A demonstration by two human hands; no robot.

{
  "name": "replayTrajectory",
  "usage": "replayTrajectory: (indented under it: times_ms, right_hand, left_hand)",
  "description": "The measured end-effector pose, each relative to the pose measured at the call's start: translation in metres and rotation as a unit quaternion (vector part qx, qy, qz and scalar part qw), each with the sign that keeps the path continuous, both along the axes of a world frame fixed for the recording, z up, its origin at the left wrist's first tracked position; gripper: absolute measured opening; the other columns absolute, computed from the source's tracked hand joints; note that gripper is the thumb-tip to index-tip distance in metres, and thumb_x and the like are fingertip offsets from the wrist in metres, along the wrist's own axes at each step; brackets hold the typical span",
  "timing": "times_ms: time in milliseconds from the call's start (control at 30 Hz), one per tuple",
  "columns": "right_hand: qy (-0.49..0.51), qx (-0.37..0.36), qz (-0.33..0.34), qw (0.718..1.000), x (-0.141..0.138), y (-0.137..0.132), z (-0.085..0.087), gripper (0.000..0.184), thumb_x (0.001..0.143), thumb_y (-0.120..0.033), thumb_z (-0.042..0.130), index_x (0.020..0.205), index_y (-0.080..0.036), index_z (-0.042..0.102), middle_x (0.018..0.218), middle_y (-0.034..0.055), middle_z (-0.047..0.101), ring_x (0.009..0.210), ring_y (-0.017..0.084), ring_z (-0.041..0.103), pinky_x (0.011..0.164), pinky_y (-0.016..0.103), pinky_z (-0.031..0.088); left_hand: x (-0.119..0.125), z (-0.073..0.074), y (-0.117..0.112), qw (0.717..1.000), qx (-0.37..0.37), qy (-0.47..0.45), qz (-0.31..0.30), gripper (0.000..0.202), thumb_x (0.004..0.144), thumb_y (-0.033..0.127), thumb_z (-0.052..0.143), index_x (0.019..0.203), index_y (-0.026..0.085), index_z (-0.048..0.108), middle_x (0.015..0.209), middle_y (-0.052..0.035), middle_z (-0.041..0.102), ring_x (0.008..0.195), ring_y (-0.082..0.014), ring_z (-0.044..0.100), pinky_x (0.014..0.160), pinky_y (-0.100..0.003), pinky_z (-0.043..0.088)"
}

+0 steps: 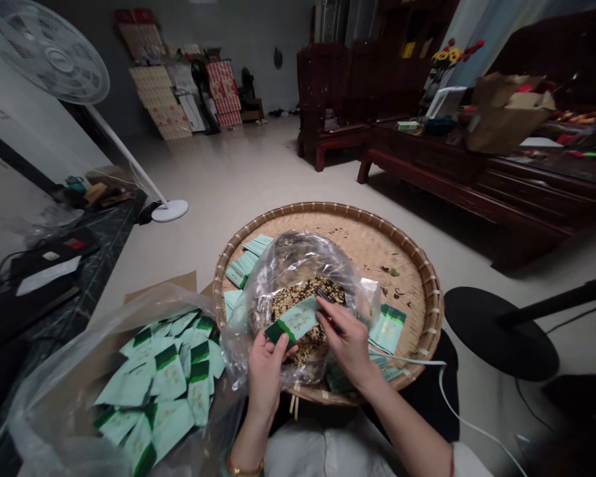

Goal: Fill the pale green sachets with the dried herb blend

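My left hand (271, 354) is closed on the dark green end of a pale green sachet (298, 319), which slants up to the right. At the sachet's other end, my right hand (345, 334) is closed around a slim dark tool (322, 293); its kind is unclear. Its fingers touch or nearly touch the sachet's edge. Beneath both hands, an open clear plastic bag (302, 248) holds a loose mix of pale and dark dried bits (291, 298). The bag sits in a round woven bamboo tray (372, 242).
Flat sachets (243, 268) lie at the tray's left, others (390, 328) at its right. A large clear bag (44, 404) of plump sachets (169, 374) stands to the left. A white cord (442, 381) trails right. A white fan (169, 211) and dark wooden table (481, 175) stand beyond.
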State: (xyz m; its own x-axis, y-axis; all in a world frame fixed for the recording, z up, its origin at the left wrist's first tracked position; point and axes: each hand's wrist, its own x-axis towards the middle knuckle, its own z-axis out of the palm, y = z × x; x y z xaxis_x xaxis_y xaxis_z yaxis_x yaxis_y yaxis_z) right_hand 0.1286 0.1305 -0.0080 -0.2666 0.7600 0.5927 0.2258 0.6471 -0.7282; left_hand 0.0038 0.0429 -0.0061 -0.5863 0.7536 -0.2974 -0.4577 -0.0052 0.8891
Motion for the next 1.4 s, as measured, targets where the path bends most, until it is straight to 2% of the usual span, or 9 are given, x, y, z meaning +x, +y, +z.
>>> replayTrajectory:
  times_ms: [167,400,667,733,833,933,1100,1233,1400]
  right_hand:
    - [0.001,0.026,0.009,1.000,-0.001,0.000,0.001,0.027,0.089,-0.017,0.054,0.111,-0.024,0.070,0.101,0.0066,0.074,0.091,0.020,0.070,0.084,0.036,0.058]
    - [-0.033,0.025,-0.008,0.999,-0.002,0.002,-0.008,0.034,0.091,-0.017,0.051,0.122,-0.021,0.063,0.111,0.0084,0.070,0.099,0.021,0.068,0.090,0.035,0.056]
    - [-0.035,0.014,0.004,0.999,-0.002,0.001,-0.007,0.034,0.092,-0.018,0.049,0.123,-0.021,0.062,0.114,0.0089,0.069,0.104,0.022,0.066,0.093,0.037,0.054]
    - [-0.026,-0.001,0.009,1.000,-0.003,0.001,-0.007,0.031,0.092,-0.020,0.049,0.118,-0.021,0.065,0.111,0.0088,0.070,0.102,0.022,0.067,0.091,0.037,0.055]
    - [-0.017,-0.060,0.013,0.998,-0.002,0.004,-0.004,0.019,0.090,-0.027,0.054,0.101,-0.021,0.068,0.097,0.0082,0.070,0.086,0.020,0.067,0.071,0.030,0.058]
    - [-0.037,-0.082,-0.001,0.996,0.001,0.009,0.001,0.019,0.085,-0.035,0.060,0.076,-0.019,0.065,0.083,0.0073,0.062,0.071,0.018,0.060,0.053,0.025,0.050]
    - [-0.076,-0.073,0.046,0.993,0.007,0.010,0.009,0.025,0.088,-0.034,0.057,0.068,-0.020,0.062,0.070,0.0042,0.059,0.068,0.018,0.055,0.062,0.029,0.047]
    - [-0.036,-0.172,0.120,0.977,0.007,0.006,0.010,0.022,0.085,-0.036,0.058,0.075,-0.019,0.067,0.075,0.0052,0.067,0.072,0.019,0.060,0.065,0.029,0.049]
    - [0.017,-0.347,0.233,0.908,0.004,0.005,0.009,0.027,0.080,-0.041,0.064,0.091,-0.017,0.070,0.084,0.0043,0.072,0.077,0.020,0.066,0.072,0.031,0.053]
  left_hand:
    - [-0.001,0.002,0.000,1.000,-0.007,0.016,-0.007,0.041,0.061,0.033,0.080,0.093,0.014,0.063,0.083,-0.0056,0.075,0.075,-0.0185,0.071,0.066,-0.028,0.060]
    - [-0.003,-0.001,0.001,1.000,-0.004,0.016,0.002,0.042,0.062,0.033,0.079,0.095,0.013,0.063,0.086,-0.0079,0.075,0.078,-0.0211,0.072,0.068,-0.031,0.060]
    - [-0.003,0.001,0.002,1.000,-0.008,0.010,0.012,0.044,0.059,0.033,0.081,0.095,0.013,0.063,0.085,-0.0081,0.075,0.076,-0.0208,0.071,0.067,-0.031,0.060]
    - [-0.003,0.001,0.002,1.000,-0.007,0.013,0.010,0.044,0.059,0.033,0.081,0.095,0.013,0.063,0.084,-0.0075,0.075,0.075,-0.0205,0.071,0.067,-0.031,0.060]
    - [-0.005,-0.001,0.001,1.000,-0.011,0.024,0.008,0.042,0.059,0.034,0.081,0.092,0.013,0.063,0.079,-0.0056,0.074,0.071,-0.0190,0.071,0.066,-0.031,0.060]
    - [-0.007,-0.002,0.000,0.999,-0.018,0.051,-0.002,0.039,0.059,0.035,0.081,0.086,0.014,0.064,0.074,-0.0037,0.073,0.065,-0.0169,0.069,0.065,-0.029,0.059]
    - [-0.010,-0.001,-0.001,0.997,-0.018,0.069,-0.018,0.039,0.062,0.047,0.076,0.081,0.014,0.066,0.075,-0.0044,0.072,0.071,-0.0207,0.069,0.064,-0.031,0.059]
    - [-0.012,-0.001,-0.002,0.996,-0.027,0.082,-0.001,0.041,0.063,0.054,0.074,0.072,0.015,0.067,0.074,-0.0031,0.071,0.070,-0.0206,0.068,0.064,-0.032,0.059]
    - [-0.012,-0.001,-0.003,0.997,-0.018,0.077,-0.025,0.040,0.062,0.054,0.075,0.070,0.015,0.069,0.071,-0.0025,0.069,0.069,-0.0201,0.066,0.063,-0.032,0.058]
